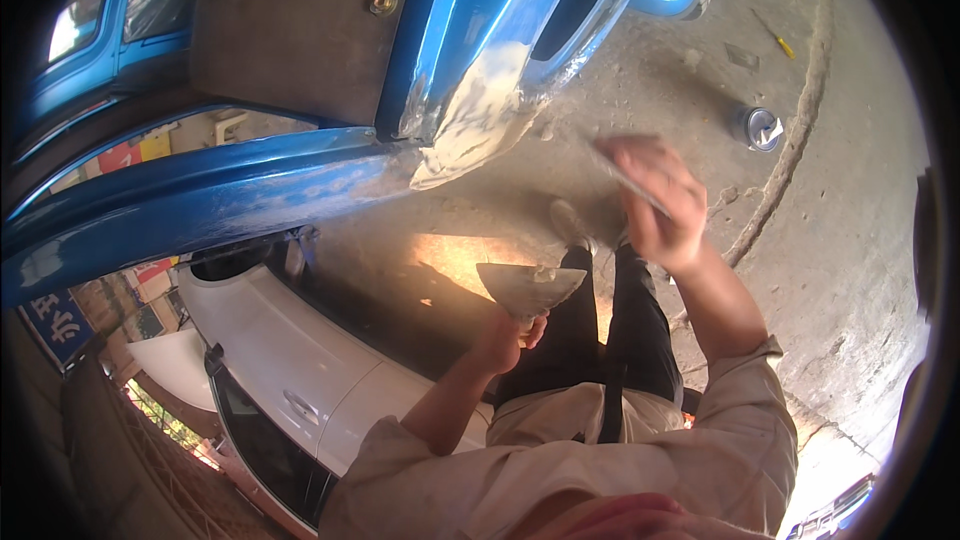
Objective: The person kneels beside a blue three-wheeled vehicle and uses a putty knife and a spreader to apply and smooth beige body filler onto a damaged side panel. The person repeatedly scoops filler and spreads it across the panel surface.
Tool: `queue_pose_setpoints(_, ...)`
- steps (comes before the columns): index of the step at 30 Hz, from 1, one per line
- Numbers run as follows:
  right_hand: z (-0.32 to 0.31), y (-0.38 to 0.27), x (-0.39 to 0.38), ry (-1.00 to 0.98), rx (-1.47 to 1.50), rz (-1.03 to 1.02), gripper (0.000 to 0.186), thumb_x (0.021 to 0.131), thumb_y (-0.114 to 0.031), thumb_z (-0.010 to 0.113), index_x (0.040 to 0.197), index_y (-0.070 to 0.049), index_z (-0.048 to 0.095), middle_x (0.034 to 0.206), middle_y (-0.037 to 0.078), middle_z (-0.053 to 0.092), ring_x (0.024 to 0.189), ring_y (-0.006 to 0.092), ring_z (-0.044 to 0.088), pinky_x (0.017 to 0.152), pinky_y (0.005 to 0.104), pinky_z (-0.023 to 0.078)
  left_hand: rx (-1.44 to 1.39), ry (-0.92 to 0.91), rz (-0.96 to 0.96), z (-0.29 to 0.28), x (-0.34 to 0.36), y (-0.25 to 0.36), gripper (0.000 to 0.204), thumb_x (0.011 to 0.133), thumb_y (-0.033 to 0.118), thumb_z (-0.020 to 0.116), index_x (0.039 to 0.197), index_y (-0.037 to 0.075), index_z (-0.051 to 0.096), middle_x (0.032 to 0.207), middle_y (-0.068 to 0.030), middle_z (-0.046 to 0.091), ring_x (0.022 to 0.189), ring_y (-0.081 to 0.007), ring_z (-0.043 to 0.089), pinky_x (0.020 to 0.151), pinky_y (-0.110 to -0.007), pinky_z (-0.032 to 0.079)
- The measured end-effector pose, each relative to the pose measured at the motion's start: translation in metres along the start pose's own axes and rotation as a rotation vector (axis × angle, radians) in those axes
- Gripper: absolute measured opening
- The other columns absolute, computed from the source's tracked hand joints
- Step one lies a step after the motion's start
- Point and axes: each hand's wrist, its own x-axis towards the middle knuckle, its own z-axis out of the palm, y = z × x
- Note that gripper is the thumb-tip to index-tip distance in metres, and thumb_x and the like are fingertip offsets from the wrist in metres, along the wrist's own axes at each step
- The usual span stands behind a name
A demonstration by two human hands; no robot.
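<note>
My left hand (503, 342) grips the handle of a wide putty knife (530, 286), its trapezoid blade held up with some smeared residue along the edge. My right hand (663, 205), blurred by motion, is raised to the right with its fingers closed on a thin, flat spreader (630, 180). Ahead of both hands, pale body filler (480, 115) coats the corner of a blue vehicle body (290, 175). The filler looks uneven, with greyish patches. The spreader is apart from the filler, off to its right.
A white car (290, 360) stands close on my left. On the concrete floor to the right are an open tin (760, 128) and a yellow-handled tool (785, 45). A crack runs along that floor. A brown panel (300, 30) sits inside the blue vehicle's frame.
</note>
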Motion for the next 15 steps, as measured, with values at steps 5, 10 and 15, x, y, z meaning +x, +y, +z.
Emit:
queue_pose_setpoints(5, -0.029, -0.041, -0.024, -0.463, 0.267, 0.036, 0.046, 0.071, 0.006, 0.064, 0.116, -0.005, 0.067, 0.114, 0.014, 0.067, 0.095, 0.0325, 0.067, 0.078, 0.0398, 0.057, 0.218, -0.029, 0.111, 0.000, 0.008, 0.024, 0.034, 0.100, 0.023, 0.033, 0.082, 0.003, 0.054, 0.061, -0.0038, 0.053, 0.052, -0.0126, 0.049, 0.047, -0.027, 0.037)
queue_pose_setpoints(10, -0.048, -0.037, -0.032, -0.829, -0.018, 0.234, 0.048, 0.070, 0.005, 0.065, 0.116, -0.007, 0.067, 0.110, 0.014, 0.067, 0.092, 0.0330, 0.066, 0.077, 0.0394, 0.056, 0.153, 0.067, 0.183, -0.003, -0.004, 0.009, 0.036, 0.100, 0.025, 0.032, 0.084, 0.003, 0.054, 0.060, -0.0031, 0.051, 0.051, -0.0121, 0.049, 0.047, -0.027, 0.038)
queue_pose_setpoints(15, -0.025, -0.027, -0.030, -0.235, -0.182, 0.273, 0.047, 0.073, 0.007, 0.064, 0.118, -0.006, 0.066, 0.111, 0.015, 0.066, 0.088, 0.0293, 0.065, 0.073, 0.0349, 0.055, 0.411, 0.057, 0.160, 0.000, -0.006, 0.019, 0.037, 0.101, 0.033, 0.034, 0.089, 0.003, 0.051, 0.065, -0.0042, 0.049, 0.055, -0.0132, 0.048, 0.053, -0.028, 0.040)
